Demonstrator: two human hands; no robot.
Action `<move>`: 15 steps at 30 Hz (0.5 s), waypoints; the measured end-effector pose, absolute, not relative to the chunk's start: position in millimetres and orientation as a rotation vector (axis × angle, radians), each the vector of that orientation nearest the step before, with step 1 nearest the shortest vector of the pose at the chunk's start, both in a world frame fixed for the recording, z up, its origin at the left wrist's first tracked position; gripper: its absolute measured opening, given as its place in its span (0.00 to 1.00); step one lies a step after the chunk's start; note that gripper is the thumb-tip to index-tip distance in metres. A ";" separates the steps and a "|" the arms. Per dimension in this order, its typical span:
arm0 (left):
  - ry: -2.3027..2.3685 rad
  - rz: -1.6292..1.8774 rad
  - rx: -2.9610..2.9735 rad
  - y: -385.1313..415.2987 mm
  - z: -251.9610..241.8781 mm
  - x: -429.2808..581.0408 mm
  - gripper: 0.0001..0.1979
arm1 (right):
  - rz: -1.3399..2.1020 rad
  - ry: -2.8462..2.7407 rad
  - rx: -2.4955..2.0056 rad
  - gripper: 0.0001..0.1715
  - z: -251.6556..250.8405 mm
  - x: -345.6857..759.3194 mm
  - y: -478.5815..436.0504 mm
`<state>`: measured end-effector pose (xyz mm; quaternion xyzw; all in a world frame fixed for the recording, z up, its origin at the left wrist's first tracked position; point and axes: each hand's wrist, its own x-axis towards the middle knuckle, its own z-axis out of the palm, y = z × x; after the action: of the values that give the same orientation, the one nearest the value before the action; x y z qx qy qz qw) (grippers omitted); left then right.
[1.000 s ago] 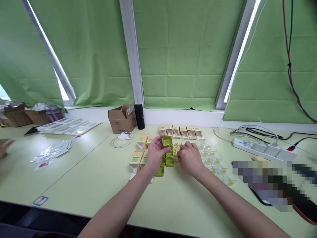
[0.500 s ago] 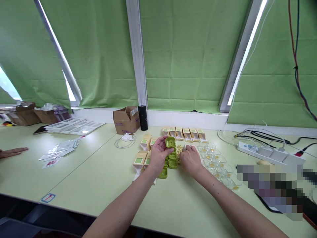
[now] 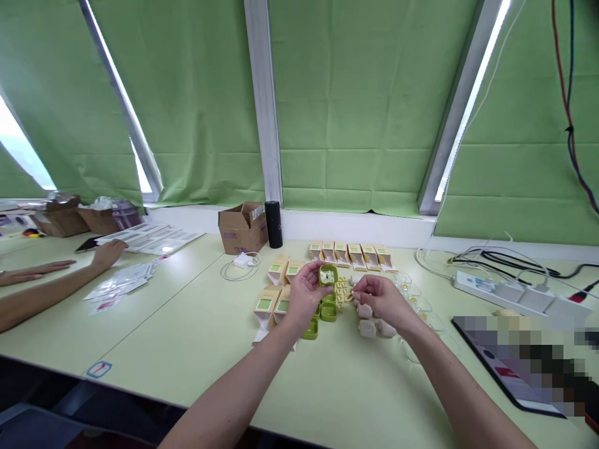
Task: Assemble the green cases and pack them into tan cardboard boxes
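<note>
My left hand grips a small green square container, its open side tilted toward me. Close to its right, my right hand has thumb and forefinger pinched on a small yellow piece, whose exact shape I cannot make out. Small yellow pieces lie in rows between the hands. More green containers stand on the table beneath my left hand, partly hidden by it. Several off-white rounded blocks sit under my right hand. Clear plastic cups spread out behind my right forearm.
Paper boxes with green labels stand left of my hands, others at the back. A cardboard box, black bottle, power strip and tablet surround the area. Another person's arm reaches in at left.
My right hand has risen from the rows of yellow pieces with one pinched, uncovering off-white blocks. The left still holds the green container. Another person's arm has reached toward the white trays.
</note>
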<state>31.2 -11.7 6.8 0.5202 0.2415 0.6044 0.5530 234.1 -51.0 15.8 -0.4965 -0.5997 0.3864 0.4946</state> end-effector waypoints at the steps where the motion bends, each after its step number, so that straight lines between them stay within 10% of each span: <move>1: 0.572 1.432 1.241 -12.1 6.7 31.4 0.30 | 1.016 -1.366 -1.138 0.17 17.2 235.4 -51.6; 15: 0.494 1.306 1.392 -15.8 1.4 34.8 0.31 | 0.996 -1.001 -0.802 0.22 25.7 223.9 -64.8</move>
<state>34.8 -15.8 1.4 0.5885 0.2088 0.5522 0.5524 223.9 -64.8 25.7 -0.3585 -0.4474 0.4448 0.6881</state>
